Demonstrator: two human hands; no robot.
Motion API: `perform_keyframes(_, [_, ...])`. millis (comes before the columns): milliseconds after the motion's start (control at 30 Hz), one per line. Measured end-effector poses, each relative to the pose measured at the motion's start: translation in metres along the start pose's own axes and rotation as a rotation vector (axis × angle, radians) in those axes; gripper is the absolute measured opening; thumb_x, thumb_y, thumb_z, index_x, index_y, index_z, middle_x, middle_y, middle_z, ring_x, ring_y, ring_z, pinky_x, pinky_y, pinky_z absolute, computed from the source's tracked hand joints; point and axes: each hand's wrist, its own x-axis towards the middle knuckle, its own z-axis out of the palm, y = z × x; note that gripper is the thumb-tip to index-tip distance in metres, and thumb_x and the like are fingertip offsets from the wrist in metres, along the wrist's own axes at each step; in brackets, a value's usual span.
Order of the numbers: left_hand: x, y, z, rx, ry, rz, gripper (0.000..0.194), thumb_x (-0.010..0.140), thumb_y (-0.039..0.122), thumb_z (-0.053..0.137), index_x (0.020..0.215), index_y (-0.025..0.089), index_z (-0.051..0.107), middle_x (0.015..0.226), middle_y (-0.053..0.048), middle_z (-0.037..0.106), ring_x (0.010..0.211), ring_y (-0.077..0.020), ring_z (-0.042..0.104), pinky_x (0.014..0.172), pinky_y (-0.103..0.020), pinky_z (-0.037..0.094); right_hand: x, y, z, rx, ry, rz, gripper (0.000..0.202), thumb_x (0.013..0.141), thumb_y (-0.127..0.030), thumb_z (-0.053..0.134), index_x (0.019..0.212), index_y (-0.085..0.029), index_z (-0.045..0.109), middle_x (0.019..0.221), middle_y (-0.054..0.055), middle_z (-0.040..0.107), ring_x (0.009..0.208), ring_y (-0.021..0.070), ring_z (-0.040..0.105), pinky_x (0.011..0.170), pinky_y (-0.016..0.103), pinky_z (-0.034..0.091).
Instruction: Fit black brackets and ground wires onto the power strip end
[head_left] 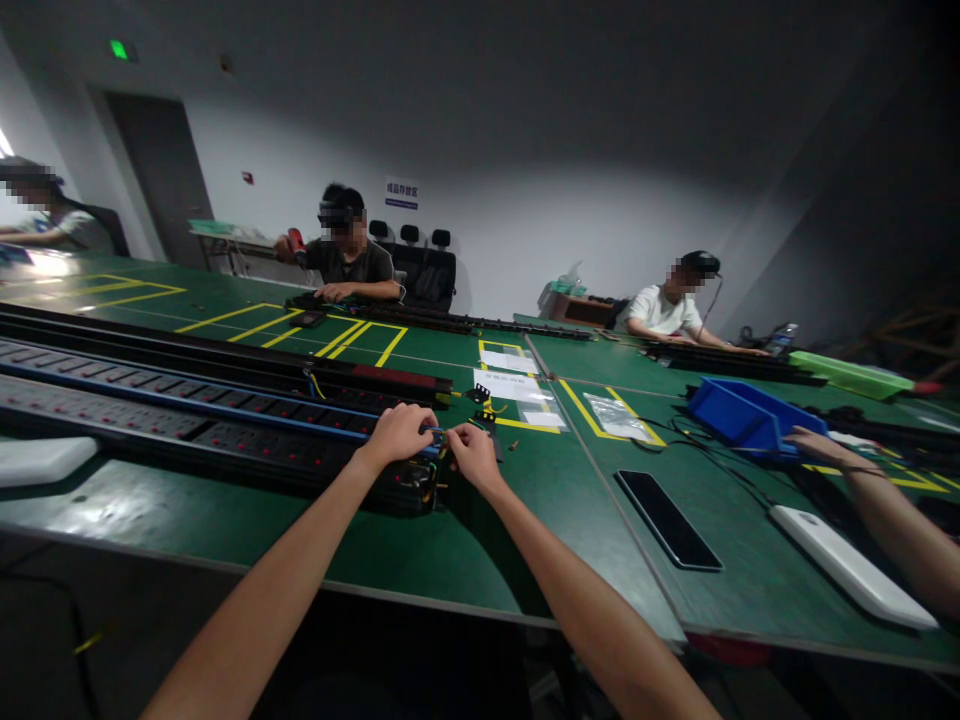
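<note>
My left hand (405, 434) is closed around the right end of a long black power strip with blue edges (300, 419). Right beside it, the fingers of my right hand (472, 455) are pinched together at that end. Whatever sits between those fingertips is too small to make out. A second power strip, dark with rows of red dots (255, 445), lies along the near side, and its end with wires (414, 484) is just below my hands. Beyond my hands are small black metal brackets (480, 394) with yellow wires.
Black rails (360, 378) lie behind the strips. Right of me are a phone (667, 520), a white power bank (847, 565), cables and a blue bin (757, 415), with another person's hand (814, 443) at its edge. Papers (506, 386) lie ahead. Several people sit around the green table (555, 540).
</note>
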Motion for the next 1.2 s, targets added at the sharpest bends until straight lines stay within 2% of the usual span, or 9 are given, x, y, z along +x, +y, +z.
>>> perform_keyframes(1200, [0.0000,-0.0019,-0.0001,-0.002,-0.012,0.003,0.021,0.083,0.033,0.058,0.097,0.027,0.073,0.101,-0.003,0.074,0.099,-0.0238,0.066,0.090,-0.034,0.048,-0.0002,0.0005,-0.0003,0.018,-0.012,-0.015,0.023,0.090,-0.038,0.052,0.077,-0.019,0.057,0.067,0.001,0.066,0.043,0.0125,0.057,0.041,0.021,0.038])
